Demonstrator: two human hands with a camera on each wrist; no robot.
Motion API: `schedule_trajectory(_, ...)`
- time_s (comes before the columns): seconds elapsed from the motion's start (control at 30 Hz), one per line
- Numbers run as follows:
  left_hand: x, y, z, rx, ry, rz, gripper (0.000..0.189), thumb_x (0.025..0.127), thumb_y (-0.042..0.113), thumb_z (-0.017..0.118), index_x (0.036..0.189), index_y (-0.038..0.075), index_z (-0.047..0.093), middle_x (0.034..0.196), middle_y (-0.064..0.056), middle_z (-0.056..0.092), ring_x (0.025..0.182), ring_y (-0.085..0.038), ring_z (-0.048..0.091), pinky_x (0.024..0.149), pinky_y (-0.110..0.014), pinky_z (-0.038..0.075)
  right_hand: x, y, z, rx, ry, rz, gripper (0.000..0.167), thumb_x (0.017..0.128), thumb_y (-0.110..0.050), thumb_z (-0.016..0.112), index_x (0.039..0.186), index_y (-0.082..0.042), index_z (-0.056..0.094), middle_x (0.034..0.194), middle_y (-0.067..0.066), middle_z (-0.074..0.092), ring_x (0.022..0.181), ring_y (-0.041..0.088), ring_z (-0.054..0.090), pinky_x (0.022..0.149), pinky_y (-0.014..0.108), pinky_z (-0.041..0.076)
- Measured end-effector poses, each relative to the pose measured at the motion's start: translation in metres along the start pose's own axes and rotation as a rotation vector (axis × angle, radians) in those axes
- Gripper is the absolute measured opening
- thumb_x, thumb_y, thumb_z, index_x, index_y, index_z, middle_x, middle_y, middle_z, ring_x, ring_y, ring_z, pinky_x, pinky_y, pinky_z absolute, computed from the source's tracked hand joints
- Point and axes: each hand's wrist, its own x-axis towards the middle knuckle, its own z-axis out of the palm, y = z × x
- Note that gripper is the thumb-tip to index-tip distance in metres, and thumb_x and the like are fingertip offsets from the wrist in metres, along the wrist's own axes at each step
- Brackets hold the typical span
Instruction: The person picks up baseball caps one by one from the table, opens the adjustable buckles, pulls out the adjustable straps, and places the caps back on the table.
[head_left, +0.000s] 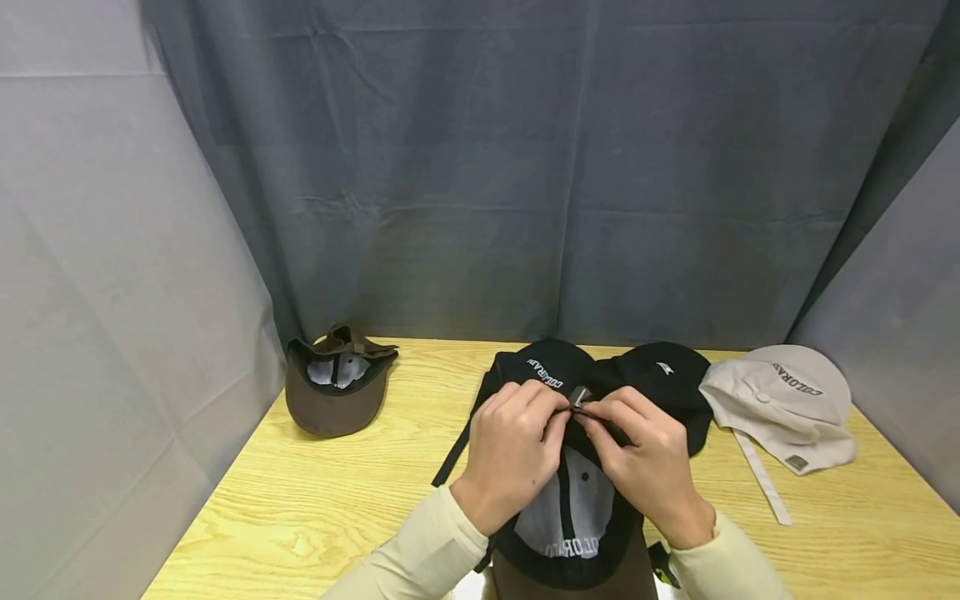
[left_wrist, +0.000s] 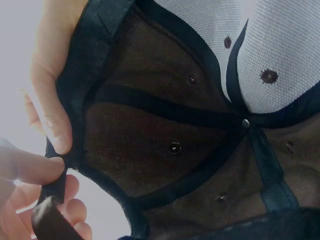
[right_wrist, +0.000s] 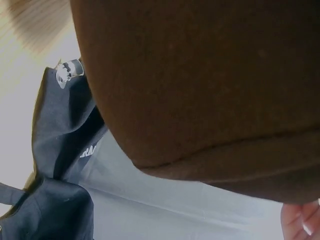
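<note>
A brown cap (head_left: 573,575) is tipped with its grey-lined inside facing up and its brim toward the person. My left hand (head_left: 513,442) pinches one side of the strap (head_left: 576,406) at the cap's back opening. From the other side, my right hand (head_left: 648,454) pinches the same strap, the two sets of fingertips almost meeting. In the left wrist view the cap's dark inner band (left_wrist: 95,50) and brown panels lie close, with fingers (left_wrist: 32,167) pinching the strap at the left. Brown cloth (right_wrist: 210,85) hides most of the right wrist view.
Behind my hands, two black caps (head_left: 536,362) (head_left: 667,375) lie side by side on the wooden table (head_left: 315,517). A beige cap (head_left: 795,400) with a loose strap is at the right. Another brown cap (head_left: 337,400) sits at the far left. A grey curtain (head_left: 450,183) hangs behind.
</note>
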Motion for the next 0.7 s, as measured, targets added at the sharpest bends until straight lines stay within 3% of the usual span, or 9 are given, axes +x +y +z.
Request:
schedule_trajectory(0.13, -0.002, -0.002, -0.001, -0.007, -0.01, 0.01, 0.004, 0.086, 0.018, 0.075, 0.084, 0.021, 0.074, 0.081, 0.009, 0.069, 0.07, -0.009, 0.06, 0.066, -0.021, 0.051, -0.001, 0.003, 0.001, -0.009, 0.018, 0.052, 0.024, 0.094, -0.028, 0.068, 0.083, -0.009, 0.076, 0.077, -0.001, 0.067, 0.067, 0.006, 0.058, 0.064, 0.014, 0.045)
schedule_trajectory(0.3, -0.004, -0.005, -0.005, -0.017, -0.018, 0.022, 0.005, 0.086, 0.018, 0.075, 0.083, 0.021, 0.074, 0.08, 0.009, 0.069, 0.07, -0.01, 0.059, 0.066, -0.022, 0.051, -0.002, 0.007, -0.001, -0.032, 0.038, 0.141, 0.003, 0.082, -0.01, 0.079, 0.082, -0.009, 0.076, 0.077, 0.0, 0.068, 0.067, 0.005, 0.056, 0.065, 0.012, 0.045)
schedule_trajectory(0.7, -0.005, -0.019, -0.009, -0.046, 0.001, -0.038, 0.003, 0.088, 0.018, 0.072, 0.087, 0.02, 0.073, 0.082, 0.008, 0.069, 0.073, -0.01, 0.061, 0.066, -0.022, 0.051, -0.001, 0.004, 0.002, 0.013, -0.021, 0.092, 0.028, 0.064, 0.006, 0.085, 0.082, -0.011, 0.075, 0.079, -0.004, 0.067, 0.072, 0.003, 0.059, 0.067, 0.01, 0.046)
